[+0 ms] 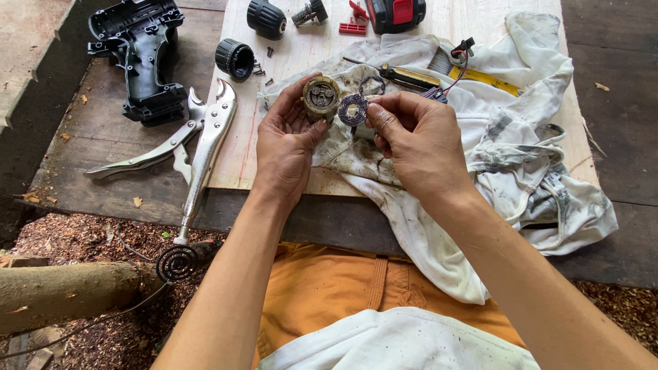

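The left hand (288, 140) cups one round greasy gear housing (321, 97), fingers curled behind it and thumb against its lower edge. The right hand (415, 137) pinches one flat toothed ring (353, 109) between thumb and forefinger, holding it just beside the housing, on its right. Both parts hang above the stained white cloth (521, 157), which serves as the reference here.

On the cloth, behind the ring, lies a second loose ring (373, 83). Further back on the cloth rest one screwdriver with a black and yellow handle (408, 77), one brush with a yellow handle (473, 74), and one small part with red and black wires (460, 53).

The cloth covers the right portion of one pale wooden board (288, 55). Left of the cloth on the board: one black ribbed collar (235, 59), one black drill chuck (266, 18), one small motor part (310, 12), several loose screws (260, 68), and two red plastic pieces (354, 20). One red and black battery pack (395, 14) sits behind the cloth.

Left of the board, well apart from the cloth, lie two locking pliers (195, 147), crossed, and one black drill casing half (140, 55).
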